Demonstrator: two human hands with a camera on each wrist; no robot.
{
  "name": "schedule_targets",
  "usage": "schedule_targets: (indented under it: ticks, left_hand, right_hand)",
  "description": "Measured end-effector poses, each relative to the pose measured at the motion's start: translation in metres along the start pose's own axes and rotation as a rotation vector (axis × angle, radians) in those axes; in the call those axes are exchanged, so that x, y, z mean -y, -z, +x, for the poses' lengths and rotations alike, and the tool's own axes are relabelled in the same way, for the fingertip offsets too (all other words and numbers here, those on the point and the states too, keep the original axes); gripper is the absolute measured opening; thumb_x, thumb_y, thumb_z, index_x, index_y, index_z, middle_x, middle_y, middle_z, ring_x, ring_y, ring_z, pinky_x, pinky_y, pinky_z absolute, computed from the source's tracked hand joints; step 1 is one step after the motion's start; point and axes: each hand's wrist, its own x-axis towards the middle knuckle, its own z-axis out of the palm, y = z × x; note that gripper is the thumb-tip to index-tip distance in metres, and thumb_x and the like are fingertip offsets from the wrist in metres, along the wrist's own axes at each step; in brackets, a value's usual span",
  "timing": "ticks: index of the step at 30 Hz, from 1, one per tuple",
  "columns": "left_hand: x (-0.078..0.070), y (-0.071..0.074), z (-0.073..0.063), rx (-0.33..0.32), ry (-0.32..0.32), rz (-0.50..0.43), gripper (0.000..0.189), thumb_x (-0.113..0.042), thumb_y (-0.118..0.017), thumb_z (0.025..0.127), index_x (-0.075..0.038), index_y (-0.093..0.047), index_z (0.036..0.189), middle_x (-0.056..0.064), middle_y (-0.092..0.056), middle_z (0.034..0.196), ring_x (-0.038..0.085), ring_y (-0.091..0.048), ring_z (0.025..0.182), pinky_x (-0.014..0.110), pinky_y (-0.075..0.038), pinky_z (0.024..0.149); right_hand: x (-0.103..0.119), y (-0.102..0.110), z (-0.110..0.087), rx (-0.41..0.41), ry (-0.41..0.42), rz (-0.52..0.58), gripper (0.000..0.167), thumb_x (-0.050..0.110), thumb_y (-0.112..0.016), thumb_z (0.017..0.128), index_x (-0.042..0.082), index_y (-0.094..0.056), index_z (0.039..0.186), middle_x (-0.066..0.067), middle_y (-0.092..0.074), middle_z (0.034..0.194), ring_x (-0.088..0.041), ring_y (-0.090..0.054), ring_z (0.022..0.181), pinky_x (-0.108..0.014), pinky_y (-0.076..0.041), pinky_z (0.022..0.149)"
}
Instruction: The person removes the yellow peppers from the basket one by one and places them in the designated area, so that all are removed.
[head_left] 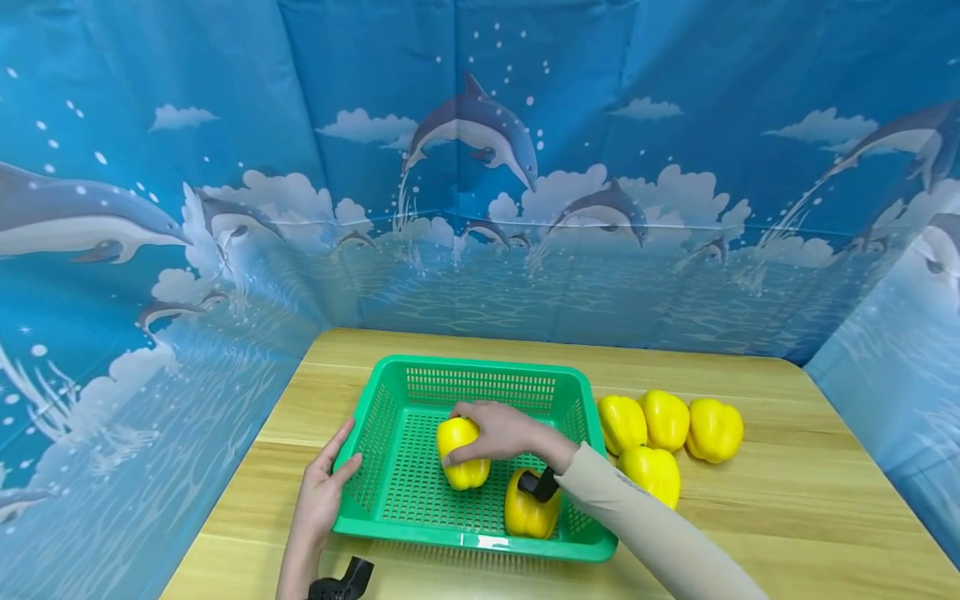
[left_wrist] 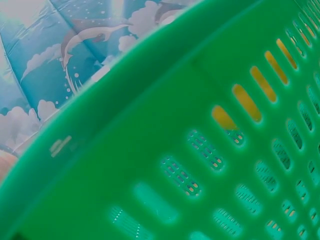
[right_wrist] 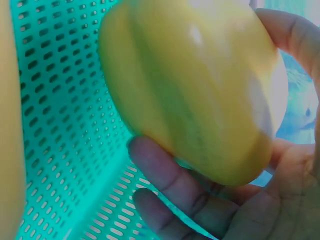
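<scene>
I have the right hand (head_left: 504, 429) spread to the width of one yellow pepper (head_left: 467, 477), gripping it at lower centre of the head frame, inside the green basket (head_left: 420, 532). My left hand (head_left: 321, 487), fingers extended, touches the left rim; bare floor (head_left: 408, 475) lies left of the pepper.

- Green plastic basket (head_left: 480, 363): rectangular, slotted sides and floor, sitting upright on the tabletop.
- Held yellow pepper (head_left: 468, 476): glossy, grooved lengthwise, near the basket's centre; whether it touches the floor cannot be told.
- Second yellow pepper (head_left: 529, 518): inside the basket at four o'clock, partly hidden.
- Four loose yellow peppers (head_left: 715, 430): clustered outside the basket at three o'clock, whole and shiny.
</scene>
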Motion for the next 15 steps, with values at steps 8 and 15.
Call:
schedule_targets:
  ticks: [8,15]
  left_hand:
    - [0.0001,0.0005,0.0001,-0.007,0.011,0.001,0.054,-0.008,-0.049,0.099,-0.009,-0.03,0.149,0.009,-0.019,0.155,0.027,-0.008,0.141,0.053,-0.008,0.111]
    - [0.0005,0.0007,0.0002,-0.002,0.011,-0.001,0.054,-0.007,-0.048,0.099,-0.009,-0.029,0.15,0.009,-0.018,0.155,0.027,-0.008,0.141,0.051,-0.01,0.112]
  right_hand:
    - [0.0007,0.0096,-0.0069,-0.081,0.031,0.07,0.051,0.052,-0.068,0.081,0.016,-0.061,0.116,0.007,-0.056,0.094,-0.012,-0.053,0.075,-0.028,-0.048,0.061]
    - [-0.0025,0.0078,-0.0102,-0.111,0.043,0.077,0.05,0.051,-0.068,0.082,0.016,-0.06,0.117,0.005,-0.054,0.096,-0.012,-0.052,0.076,-0.028,-0.048,0.061]
